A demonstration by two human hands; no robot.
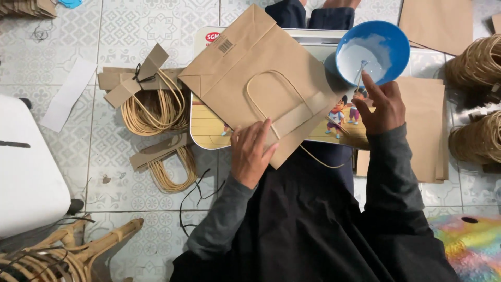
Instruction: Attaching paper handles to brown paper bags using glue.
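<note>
L hand lies flat, fingers spread a little, palm down on the near edge of a brown paper bag; it grips nothing, just presses. R hand is half curled, index finger up, fingertips at a thin stick that stands in the white glue inside a blue bowl; whether the fingers pinch the stick can't be told.

The bag lies flat w/ a twisted paper handle looping over its face and a paper strip across the handle ends, just beside the L fingertips. Bag sits turned diagonally: long axis runs from near-right, by the person's lap, to far-left, folded bottom w/ barcode pointing far-left, open end toward the person.

Under it a small lap table w/ a cartoon print, bowl on its far-right corner. Person sits on the floor, dark clothes, grey sleeves.

Outward: pale patterned floor tiles. Left of the table, bundles of spare handles w/ paper strips attached, more below them. Right, a stack of flat brown bags and coils of paper cord. Far left a white box, near-left a rattan frame, near-right a rainbow-coloured mat.
</note>
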